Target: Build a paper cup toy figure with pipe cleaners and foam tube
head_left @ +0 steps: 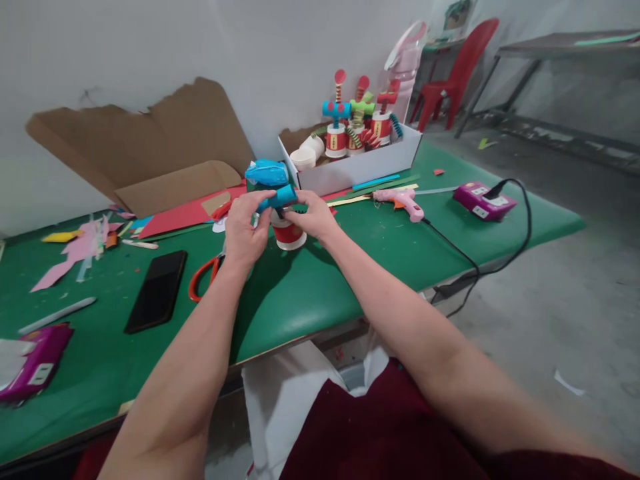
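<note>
A blue paper tube (pixel 281 197) lies sideways over a red-and-white paper cup (pixel 289 235) that stands upside down on the green table. My left hand (pixel 246 230) is closed on the tube's left end, thumb below and fingers above. With its fingers pinched at the tube's right end, just above the cup, my right hand (pixel 315 217) also grips it. Something dark shows between tube and cup, partly hidden by the fingers. Beside my left wrist lie orange-handled scissors (pixel 203 277), partly covered by the hand.
A white box (pixel 360 172) with several finished cup figures stands behind. To the right are a pink glue gun (pixel 403 202) with a black cord and a purple power socket (pixel 484 201). A phone (pixel 157 291), paper scraps (pixel 83 250) and torn cardboard (pixel 150 140) lie left.
</note>
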{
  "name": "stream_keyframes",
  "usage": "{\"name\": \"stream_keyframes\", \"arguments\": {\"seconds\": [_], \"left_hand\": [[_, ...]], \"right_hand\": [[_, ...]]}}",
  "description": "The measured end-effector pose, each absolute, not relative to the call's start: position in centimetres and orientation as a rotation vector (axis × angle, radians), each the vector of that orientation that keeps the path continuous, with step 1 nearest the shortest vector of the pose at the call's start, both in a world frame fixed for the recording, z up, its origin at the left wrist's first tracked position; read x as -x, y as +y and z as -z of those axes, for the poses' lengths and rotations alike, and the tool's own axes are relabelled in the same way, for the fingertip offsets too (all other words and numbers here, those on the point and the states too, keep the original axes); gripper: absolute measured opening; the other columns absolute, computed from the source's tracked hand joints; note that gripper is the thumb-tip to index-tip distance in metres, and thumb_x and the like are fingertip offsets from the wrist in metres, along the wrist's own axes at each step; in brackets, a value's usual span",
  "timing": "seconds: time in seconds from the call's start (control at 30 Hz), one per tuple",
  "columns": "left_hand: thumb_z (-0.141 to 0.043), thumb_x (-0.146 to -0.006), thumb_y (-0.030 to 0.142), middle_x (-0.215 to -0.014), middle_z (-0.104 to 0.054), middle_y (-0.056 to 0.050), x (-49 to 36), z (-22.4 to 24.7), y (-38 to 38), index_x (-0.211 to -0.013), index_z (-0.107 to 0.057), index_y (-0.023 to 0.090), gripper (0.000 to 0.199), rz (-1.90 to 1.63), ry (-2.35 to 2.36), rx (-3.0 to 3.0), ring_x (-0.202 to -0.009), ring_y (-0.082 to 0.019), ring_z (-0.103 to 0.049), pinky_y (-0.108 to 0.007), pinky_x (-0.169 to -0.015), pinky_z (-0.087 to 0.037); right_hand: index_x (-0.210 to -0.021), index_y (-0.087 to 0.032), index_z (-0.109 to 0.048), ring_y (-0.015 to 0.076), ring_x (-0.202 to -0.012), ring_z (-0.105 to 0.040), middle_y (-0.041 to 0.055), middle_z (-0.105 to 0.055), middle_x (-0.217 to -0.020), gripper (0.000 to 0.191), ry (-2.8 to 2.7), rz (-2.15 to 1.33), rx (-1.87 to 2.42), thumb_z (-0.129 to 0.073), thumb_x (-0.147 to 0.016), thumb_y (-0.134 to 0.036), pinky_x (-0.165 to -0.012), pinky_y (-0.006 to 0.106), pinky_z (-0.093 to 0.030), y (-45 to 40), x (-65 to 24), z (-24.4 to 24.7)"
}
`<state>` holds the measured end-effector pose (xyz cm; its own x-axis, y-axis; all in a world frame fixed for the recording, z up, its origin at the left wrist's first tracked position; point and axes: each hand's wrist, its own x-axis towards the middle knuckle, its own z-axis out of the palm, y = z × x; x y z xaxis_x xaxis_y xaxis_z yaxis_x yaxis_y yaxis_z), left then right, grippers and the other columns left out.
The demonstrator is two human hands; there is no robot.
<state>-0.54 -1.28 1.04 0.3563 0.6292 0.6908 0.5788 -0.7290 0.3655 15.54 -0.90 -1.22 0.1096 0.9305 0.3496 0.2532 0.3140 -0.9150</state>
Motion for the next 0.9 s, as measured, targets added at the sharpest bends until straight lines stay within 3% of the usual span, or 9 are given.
{"name": "stream_keyframes", "arguments": {"seconds": [0.13,0.4,0.9], "left_hand": [[-0.046,-0.091,0.032,-0.117,-0.064,-0.006,0.70,-1.02,-1.21,-0.118,-0.059,0.025,0.031,-1.308,1.160,-2.568,-0.111,-0.023,-0.055,-0.039,-0.099,-0.041],[-0.047,-0.091,0.033,-0.115,-0.064,-0.006,0.73,-1.37,-1.41,-0.112,-0.061,0.025,0.027,-1.310,1.164,-2.558,-0.111,-0.024,-0.055,-0.040,-0.100,-0.040],[-0.044,-0.092,0.036,-0.116,-0.065,-0.006,0.71,-1.23,-1.23,-0.106,-0.065,0.026,0.027,-1.250,1.101,-2.574,-0.112,-0.024,-0.056,-0.042,-0.101,-0.039]], "right_hand": [[-0.075,-0.020,-0.070,0.0219,-0.105,-0.061,0.0023,-0.069,-0.102,0.010,-1.374,-0.772,1.149,-0.072,-0.065,-0.022,-0.100,0.038,-0.042,-0.75,-15.43,1.67],[-0.076,-0.019,-0.072,0.0207,-0.108,-0.060,0.0038,-0.069,-0.107,0.010,-1.336,-0.869,1.039,-0.072,-0.067,-0.021,-0.101,0.037,-0.042,-0.85,-15.45,1.58],[-0.078,-0.020,-0.073,0.0177,-0.099,-0.064,-0.0011,-0.074,-0.091,0.012,-1.173,-1.073,0.928,-0.073,-0.066,-0.020,-0.095,0.033,-0.047,-1.39,-15.14,1.70]]}}
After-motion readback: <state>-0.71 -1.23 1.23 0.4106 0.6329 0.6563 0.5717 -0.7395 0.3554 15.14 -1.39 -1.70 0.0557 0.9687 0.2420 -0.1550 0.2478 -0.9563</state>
